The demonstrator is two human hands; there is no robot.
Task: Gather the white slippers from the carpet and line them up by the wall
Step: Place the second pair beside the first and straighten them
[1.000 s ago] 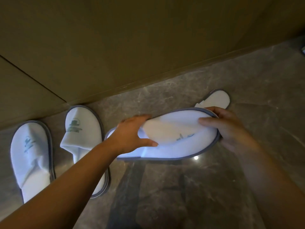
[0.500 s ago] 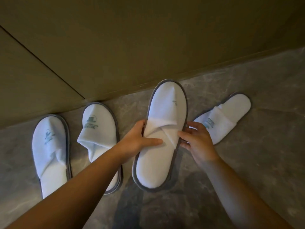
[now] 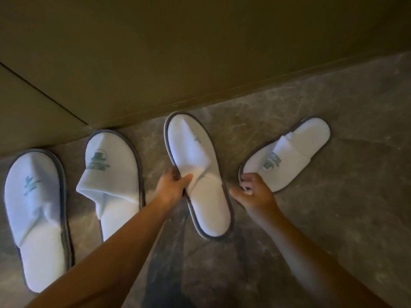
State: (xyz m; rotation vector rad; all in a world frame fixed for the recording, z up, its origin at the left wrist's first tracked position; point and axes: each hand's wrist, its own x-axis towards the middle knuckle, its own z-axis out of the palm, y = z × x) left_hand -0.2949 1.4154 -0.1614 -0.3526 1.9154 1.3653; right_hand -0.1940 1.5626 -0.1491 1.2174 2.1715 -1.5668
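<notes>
Several white slippers with grey rims lie on the marble floor by the wall. The leftmost slipper (image 3: 35, 216) and the second slipper (image 3: 113, 178) point toe-first at the wall. My left hand (image 3: 171, 185) grips the left edge of the third slipper (image 3: 200, 174), thumb on its upper; this one also points at the wall. My right hand (image 3: 255, 192) pinches the toe rim of the fourth slipper (image 3: 287, 156), which lies slanted with its heel up and to the right.
The tan wall (image 3: 200, 52) with a baseboard (image 3: 244, 90) runs across the top, rising to the right. A dark seam (image 3: 44, 94) splits the wall panels at the left. Grey marble floor (image 3: 333, 218) spreads to the right and below.
The third slipper went from sideways in both hands to lying toe-first against the wall. My right hand let go of it and moved right onto the slanted fourth slipper.
</notes>
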